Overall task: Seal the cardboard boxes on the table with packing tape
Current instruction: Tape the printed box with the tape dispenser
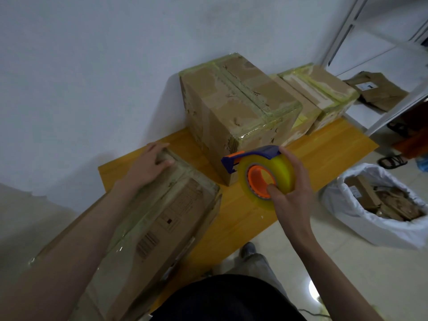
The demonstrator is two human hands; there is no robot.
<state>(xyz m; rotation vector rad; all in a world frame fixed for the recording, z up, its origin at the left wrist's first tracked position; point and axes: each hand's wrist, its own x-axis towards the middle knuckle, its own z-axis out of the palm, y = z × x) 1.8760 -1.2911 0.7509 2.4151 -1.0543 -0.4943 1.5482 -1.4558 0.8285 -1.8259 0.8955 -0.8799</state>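
Observation:
A long cardboard box with tape strips along its top lies on the near left of the yellow table. My left hand rests on the box's far end, fingers curled over the edge. My right hand holds a tape dispenser above the table: a yellowish clear roll on an orange hub with a blue and orange cutter. My thumb sits in the hub. A taller taped box stands behind it, a third taped box at the far right.
The table stands against a white wall. A white metal shelf at the right holds flattened cardboard. A white bag of cardboard scraps sits on the tiled floor, with sandals beyond it. My foot shows below the table edge.

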